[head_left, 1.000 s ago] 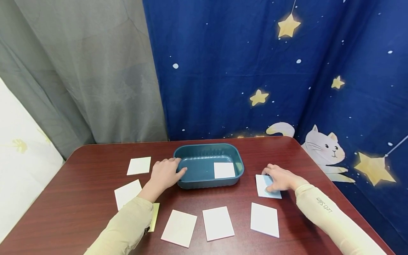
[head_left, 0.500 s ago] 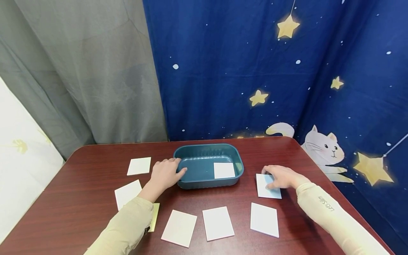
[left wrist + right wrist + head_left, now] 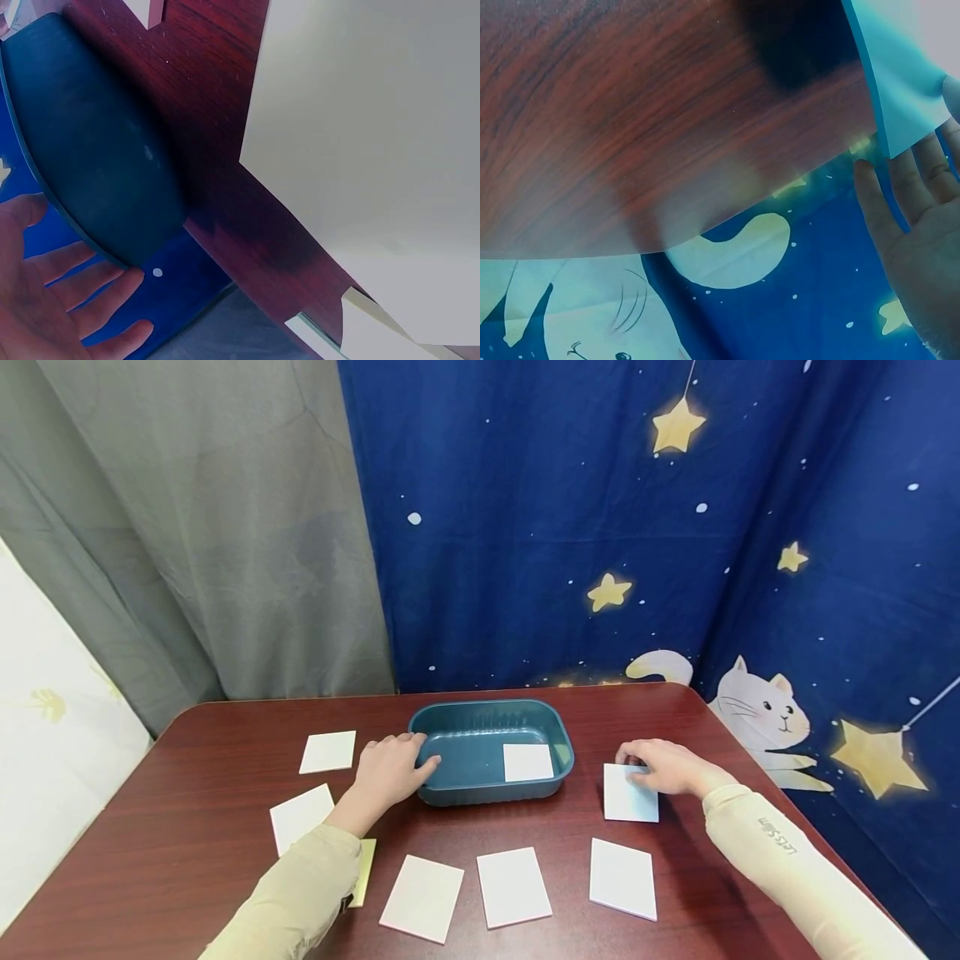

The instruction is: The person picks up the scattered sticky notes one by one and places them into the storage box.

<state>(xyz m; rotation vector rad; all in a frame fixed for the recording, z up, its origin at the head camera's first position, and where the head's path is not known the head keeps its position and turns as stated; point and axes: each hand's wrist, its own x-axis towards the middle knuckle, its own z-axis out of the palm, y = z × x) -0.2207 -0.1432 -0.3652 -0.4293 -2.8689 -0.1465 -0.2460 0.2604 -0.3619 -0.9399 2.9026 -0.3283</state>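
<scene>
A pale-blue sticky note pad (image 3: 627,802) is pinched between the thumb and fingers of my right hand (image 3: 664,766), tilted up off the table at the right. The right wrist view shows the same pad (image 3: 904,82) above a dark shadow on the wood. At the table's back stands a dark teal plastic bin (image 3: 487,794). Inside it, toward the right, lies a white sticky note pad (image 3: 528,762). My left hand (image 3: 386,768) rests on the bin's left rim; in the left wrist view its extended fingers (image 3: 105,311) touch that rim.
Along the front lie a cream pad (image 3: 422,898), a pink-edged pad (image 3: 513,887) and a lavender-edged pad (image 3: 622,878). A yellow pad (image 3: 365,872) is partly under my left sleeve. Farther left are a white pad (image 3: 302,814) and a pale-green pad (image 3: 327,752). Curtains hang behind.
My right hand has risen slightly, lifting the pale-blue pad from the table and tipping it toward me. The left hand and the bin have stayed in place.
</scene>
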